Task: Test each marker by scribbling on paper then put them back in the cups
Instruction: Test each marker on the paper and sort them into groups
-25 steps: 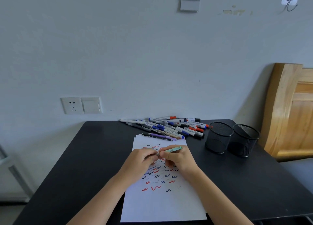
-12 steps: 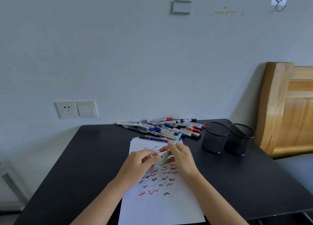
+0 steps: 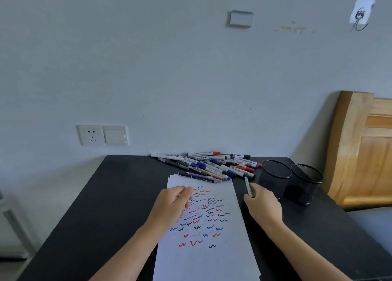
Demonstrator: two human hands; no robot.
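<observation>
1. Right grip [image 3: 263, 204] pinches a pale green marker [image 3: 248, 186], tip end up, just right of the paper [image 3: 201, 259].
2. Left grip [image 3: 171, 204] has its fingers loosely curled and rests on the scribbled paper.
3. Mesh cups [image 3: 275, 178] stand just right of the marker; the marker pile [image 3: 212, 166] lies at the far edge of the bench [image 3: 106, 196].

Marker pile [image 3: 212, 164] lies just beside the open-topped mesh cups [image 3: 273, 188].
</observation>
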